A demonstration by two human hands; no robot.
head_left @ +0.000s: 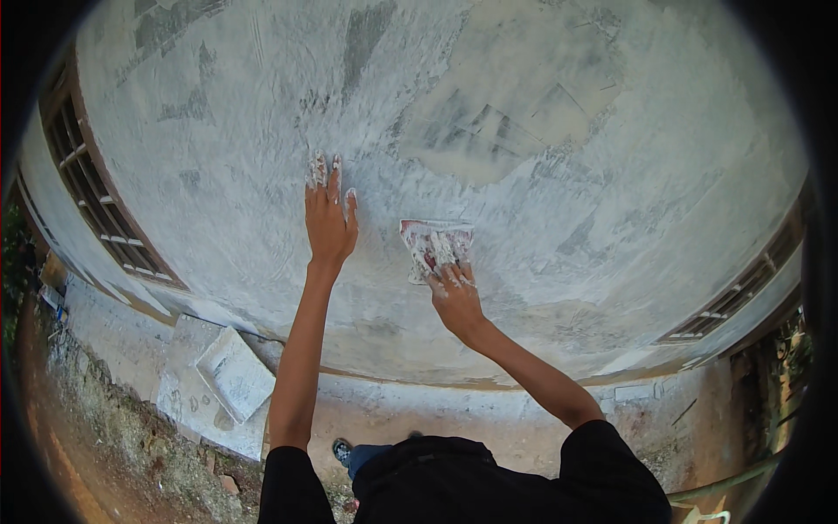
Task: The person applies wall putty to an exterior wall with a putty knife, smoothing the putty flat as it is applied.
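In front of me stands a wall [236, 148] with patchy white and grey plaster; a beige area shows at its upper right. My right hand [456, 297] grips a putty scraper [436, 237] with a wide, flat blade that is thickly smeared with white paste. The scraper's blade lies at the wall's surface, and its handle is mostly hidden by paste and fingers. To the left, my left hand [330, 218] is raised toward the wall, fingers stretched out and tips coated in white. It holds nothing. Whether its fingertips touch the plaster I cannot tell.
A white-smeared square tray [234, 375] rests on a pale board [188, 397] at the lower left. Barred windows [100, 192] sit at the left and right [742, 284]. Rough ground runs below the wall. A green pole [729, 479] crosses the lower right.
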